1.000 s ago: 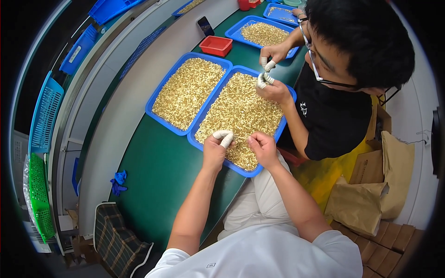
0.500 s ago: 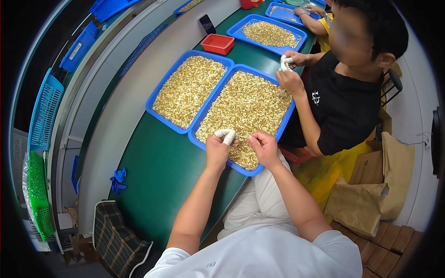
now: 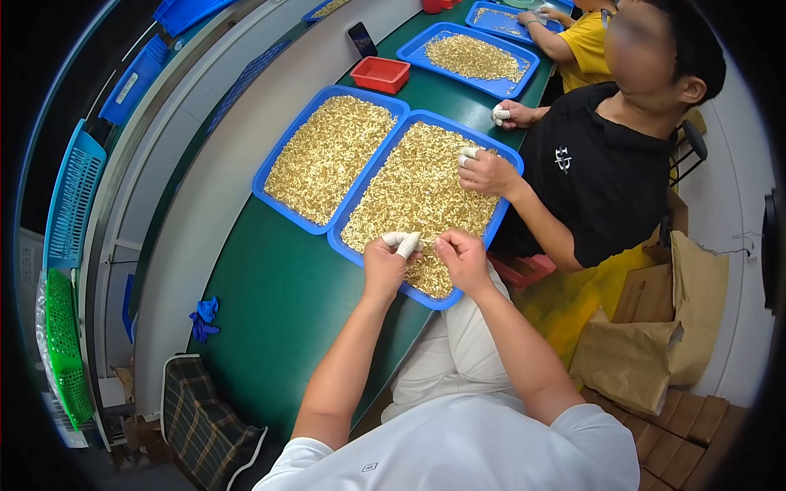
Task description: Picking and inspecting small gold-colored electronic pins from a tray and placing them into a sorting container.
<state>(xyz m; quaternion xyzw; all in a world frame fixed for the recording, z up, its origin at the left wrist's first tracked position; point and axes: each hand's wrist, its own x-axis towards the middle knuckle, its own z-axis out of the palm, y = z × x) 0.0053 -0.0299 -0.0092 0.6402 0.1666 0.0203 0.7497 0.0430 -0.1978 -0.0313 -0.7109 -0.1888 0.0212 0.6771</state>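
My left hand (image 3: 388, 263), with white finger covers on some fingers, is closed in a pinch above the near end of a blue tray (image 3: 347, 251). Facing it, my right hand (image 3: 464, 263) also has thumb and fingers pressed together, bare of covers. Whatever lies between the fingertips is too small to make out against the small gold-coloured metal pieces (image 3: 426, 184) that fill the tray. A co-worker's hand (image 3: 489, 173), also with white finger covers, is over the right side of this same tray.
Left of it, a second blue tray (image 3: 285, 209) of gold pieces touches the first on the green table (image 3: 270, 286). Beyond stand a red tray (image 3: 381, 85), a phone (image 3: 360, 39) and another blue tray (image 3: 528, 84). A crumpled blue glove (image 3: 205, 319) lies at left. The co-worker (image 3: 614, 164) sits close at right.
The co-worker's hands have come apart: one has lowered to the tray of gold pieces, the other rests farther back. My hands stay pinched in nearly the same place.
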